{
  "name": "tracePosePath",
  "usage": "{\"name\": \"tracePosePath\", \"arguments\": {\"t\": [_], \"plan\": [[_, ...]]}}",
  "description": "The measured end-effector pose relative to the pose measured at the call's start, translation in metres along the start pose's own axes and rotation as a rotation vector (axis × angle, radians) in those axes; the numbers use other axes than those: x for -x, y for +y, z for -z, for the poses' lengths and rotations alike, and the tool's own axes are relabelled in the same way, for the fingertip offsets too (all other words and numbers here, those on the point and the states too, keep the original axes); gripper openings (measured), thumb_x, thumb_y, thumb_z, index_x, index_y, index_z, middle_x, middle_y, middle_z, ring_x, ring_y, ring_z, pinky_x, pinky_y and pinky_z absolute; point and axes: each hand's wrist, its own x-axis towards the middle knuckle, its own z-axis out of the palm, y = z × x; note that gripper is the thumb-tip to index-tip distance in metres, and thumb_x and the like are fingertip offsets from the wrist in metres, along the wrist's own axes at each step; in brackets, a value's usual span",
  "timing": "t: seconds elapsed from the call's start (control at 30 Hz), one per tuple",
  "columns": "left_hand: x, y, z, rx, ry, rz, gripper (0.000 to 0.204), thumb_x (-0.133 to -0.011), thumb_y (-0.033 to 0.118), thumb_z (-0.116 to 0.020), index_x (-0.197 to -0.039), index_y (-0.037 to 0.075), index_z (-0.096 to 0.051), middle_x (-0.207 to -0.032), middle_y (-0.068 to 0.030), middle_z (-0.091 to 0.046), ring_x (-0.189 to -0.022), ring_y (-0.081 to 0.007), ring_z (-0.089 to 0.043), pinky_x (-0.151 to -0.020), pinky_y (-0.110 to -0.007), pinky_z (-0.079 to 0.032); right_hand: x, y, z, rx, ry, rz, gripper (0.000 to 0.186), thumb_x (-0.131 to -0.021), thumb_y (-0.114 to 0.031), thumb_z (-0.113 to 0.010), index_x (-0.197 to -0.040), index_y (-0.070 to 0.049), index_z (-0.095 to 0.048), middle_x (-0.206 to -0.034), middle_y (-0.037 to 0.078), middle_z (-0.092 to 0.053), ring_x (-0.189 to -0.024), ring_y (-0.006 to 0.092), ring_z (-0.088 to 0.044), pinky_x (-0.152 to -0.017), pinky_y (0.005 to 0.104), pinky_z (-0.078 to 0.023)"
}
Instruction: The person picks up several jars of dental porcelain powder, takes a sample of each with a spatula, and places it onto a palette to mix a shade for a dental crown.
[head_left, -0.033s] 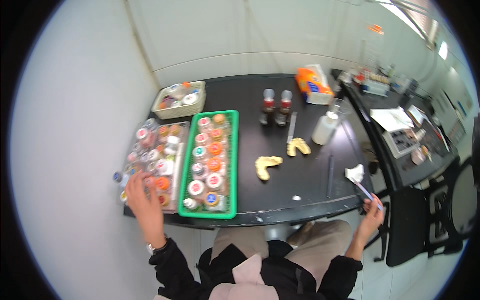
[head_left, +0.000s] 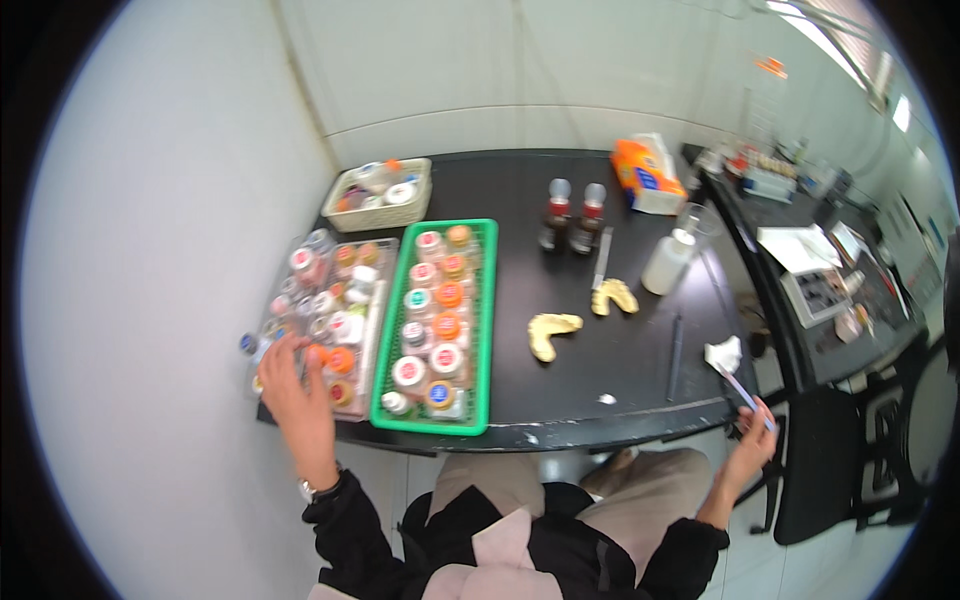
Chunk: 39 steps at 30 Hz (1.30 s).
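My left hand (head_left: 296,392) reaches over a clear tray (head_left: 370,298) crowded with small capped jars (head_left: 340,360); its fingers are curved and apart, with no held object visible. At the right, my right hand (head_left: 752,430) grips a slim pale-purple tool (head_left: 738,390), its far end beside a crumpled white tissue (head_left: 721,355). Between my hands stand a green basket (head_left: 491,330) of jars and two cream dental models (head_left: 550,332), (head_left: 615,296). A dark slim tool (head_left: 676,355) lies left of the tissue.
Behind are a beige basket (head_left: 420,205), two dark bottles (head_left: 557,220), a thin light stick (head_left: 603,255), a white bottle (head_left: 668,262) and an orange tissue pack (head_left: 645,175). A cluttered side bench (head_left: 860,345) and black chair (head_left: 820,470) stand right, a wall (head_left: 150,250) left.
The whole view has shifted slightly rightward in the picture. My left fingers have moved slightly over the jars; my right hand still holds the tool.
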Motion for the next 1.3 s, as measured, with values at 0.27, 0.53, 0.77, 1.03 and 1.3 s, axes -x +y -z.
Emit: {"name": "tracePosePath", "arguments": {"t": [0.27, 0.53, 0.77, 1.03, 1.3], "plan": [[-0.033, 0.001, 0.025, 0.155, -0.073, 0.081, 0.017, -0.087, 0.013, -0.065, -0.100, 0.002, -0.065, -0.100, -0.0084, -0.065, -0.100, -0.0271, -0.055, -0.087, -0.038, -0.044, 0.006, -0.043, 0.030, -0.536, 0.214, 0.072, 0.030, -0.102, -0.020, -0.046, -0.116, 0.005, -0.056, -0.080, 0.002, -0.047, -0.077, 0.0113, -0.044, -0.075, 0.0241, -0.040], [-0.047, -0.029, -0.023, -0.125, -0.225, 0.018, 0.030, -0.075, 0.021, -0.077, -0.099, 0.006, -0.069, -0.091, -0.0078, -0.064, -0.092, -0.0268, -0.056, -0.078, -0.040, -0.048, 0.037, -0.064, 0.032, -0.446, 0.133, 0.116, 0.028, -0.103, -0.019, -0.046, -0.115, 0.004, -0.056, -0.079, 0.002, -0.045, -0.076, 0.0110, -0.042, -0.073, 0.0245, -0.037], [-0.058, -0.041, -0.025, 0.063, -0.221, 0.006, 0.035, -0.074, 0.023, -0.077, -0.103, 0.004, -0.068, -0.091, -0.0117, -0.061, -0.090, -0.0258, -0.056, -0.077, -0.038, -0.048, 0.046, -0.063, 0.027, -0.487, 0.077, 0.112, 0.026, -0.103, -0.018, -0.046, -0.115, 0.002, -0.057, -0.079, 0.001, -0.046, -0.077, 0.0103, -0.043, -0.073, 0.0239, -0.037], [-0.068, -0.045, -0.011, 0.202, -0.347, 0.145, 0.034, -0.072, 0.021, -0.080, -0.099, 0.002, -0.070, -0.085, -0.0130, -0.065, -0.082, -0.0228, -0.056, -0.074, -0.036, -0.048, 0.052, -0.069, 0.020, -0.451, 0.070, 0.101, 0.025, -0.103, -0.017, -0.045, -0.114, 0.002, -0.057, -0.079, 0.001, -0.046, -0.076, 0.0095, -0.043, -0.073, 0.0237, -0.037], [-0.065, -0.038, -0.015, 0.132, -0.399, 0.069, 0.034, -0.069, 0.019, -0.081, -0.098, 0.005, -0.071, -0.091, -0.0084, -0.068, -0.097, -0.0263, -0.057, -0.088, -0.039, -0.045, 0.052, -0.074, 0.014, -0.407, 0.058, 0.128, 0.025, -0.103, -0.017, -0.046, -0.113, 0.002, -0.057, -0.079, 0.001, -0.046, -0.077, 0.0095, -0.043, -0.073, 0.0240, -0.037]]}}
